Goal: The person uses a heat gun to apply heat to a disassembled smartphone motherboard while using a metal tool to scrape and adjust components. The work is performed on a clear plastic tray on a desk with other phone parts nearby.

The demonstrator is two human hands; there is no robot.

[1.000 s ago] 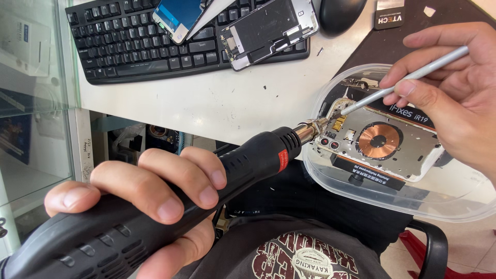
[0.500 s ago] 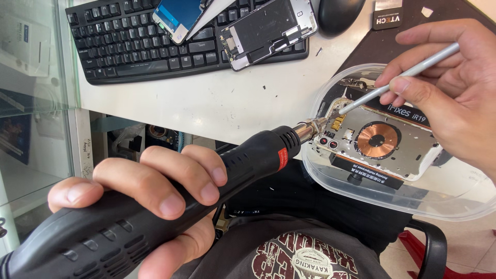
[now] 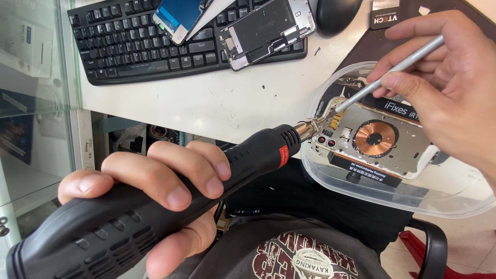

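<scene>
Almost nothing has shifted over the past second: nozzle and tweezer tip stay on the same corner of the phone board (image 3: 380, 142), lower right of frame inside a clear plastic tray (image 3: 449, 199), so we judge the heating work ongoing. Our left hand (image 3: 155, 191), lower left, wraps closed around the black hot-air handpiece (image 3: 170, 206). Our right hand (image 3: 454, 82), upper right, pinches thin silver tweezers (image 3: 387, 80). A keyboard (image 3: 134, 46) sits on the table (image 3: 243, 98).
</scene>
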